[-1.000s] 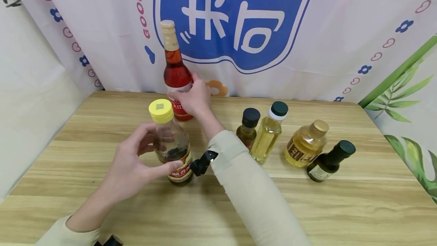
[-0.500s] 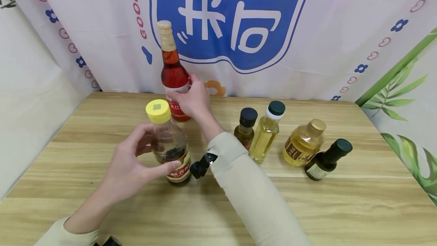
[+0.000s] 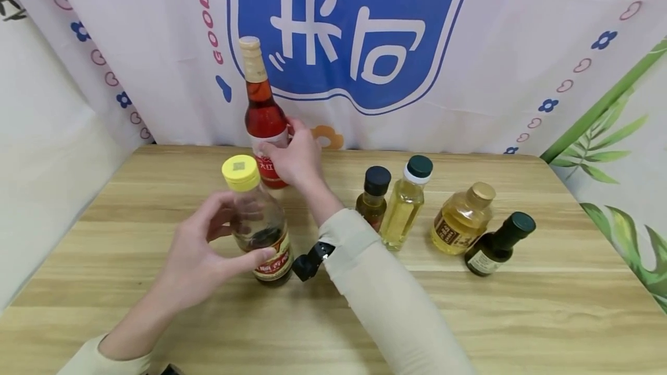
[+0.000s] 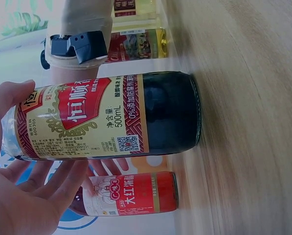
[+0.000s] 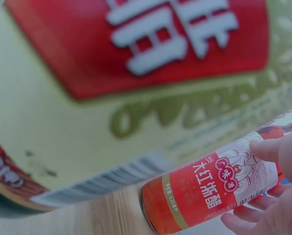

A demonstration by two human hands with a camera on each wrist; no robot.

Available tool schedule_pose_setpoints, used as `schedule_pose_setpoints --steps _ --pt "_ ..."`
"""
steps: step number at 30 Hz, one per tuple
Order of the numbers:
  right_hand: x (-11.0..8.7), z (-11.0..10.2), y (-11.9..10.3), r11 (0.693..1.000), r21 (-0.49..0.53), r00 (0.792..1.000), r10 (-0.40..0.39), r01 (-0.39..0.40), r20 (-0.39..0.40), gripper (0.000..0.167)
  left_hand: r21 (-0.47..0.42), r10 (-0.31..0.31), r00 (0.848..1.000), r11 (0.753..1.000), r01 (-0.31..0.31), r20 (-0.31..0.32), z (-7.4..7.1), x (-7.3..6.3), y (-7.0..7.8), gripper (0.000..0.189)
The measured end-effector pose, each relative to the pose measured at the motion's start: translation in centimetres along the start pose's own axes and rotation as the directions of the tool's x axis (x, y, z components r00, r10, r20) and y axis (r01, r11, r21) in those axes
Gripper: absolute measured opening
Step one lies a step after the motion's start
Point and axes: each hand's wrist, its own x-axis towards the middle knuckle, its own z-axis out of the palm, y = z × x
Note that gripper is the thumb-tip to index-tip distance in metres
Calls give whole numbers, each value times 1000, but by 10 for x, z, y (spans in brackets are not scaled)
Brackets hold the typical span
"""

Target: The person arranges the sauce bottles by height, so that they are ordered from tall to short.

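Observation:
A yellow-capped bottle of dark vinegar (image 3: 278, 260) stands upright on the table, partly filled. My left hand (image 3: 193, 256) holds it, thumb on the front label and fingers behind the glass. In the left wrist view its cream and red label (image 4: 82, 117) faces the camera. Farther back, my right hand (image 3: 298, 158) grips a tall bottle of red vinegar (image 3: 266, 119) around its label, thumb in front. This bottle has a cream-wrapped neck and stands near the back edge. In the right wrist view, the dark vinegar's label (image 5: 136, 98) hides much of the scene.
To the right stand a small black-capped oil bottle (image 3: 371, 208), a clear bottle of pale oil (image 3: 402, 213), a round gold-capped oil bottle (image 3: 461, 221) and a dark green bottle (image 3: 492, 252). A printed curtain (image 3: 177, 45) hangs behind the wooden table (image 3: 323, 328).
The head view has shifted slightly. Both hands and all the bottles keep their places on the table.

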Motion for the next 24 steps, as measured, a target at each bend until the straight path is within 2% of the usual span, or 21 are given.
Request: schedule_pose_setpoints --steps 13,24 --pt "-6 -2 1 1000 -9 1000 17 -17 -8 67 12 -22 1000 1000 22 2 1 -2 0 69" --pt "-25 -22 -19 1000 20 1000 -6 6 -5 76 24 -46 999 999 46 10 0 -2 1 70"
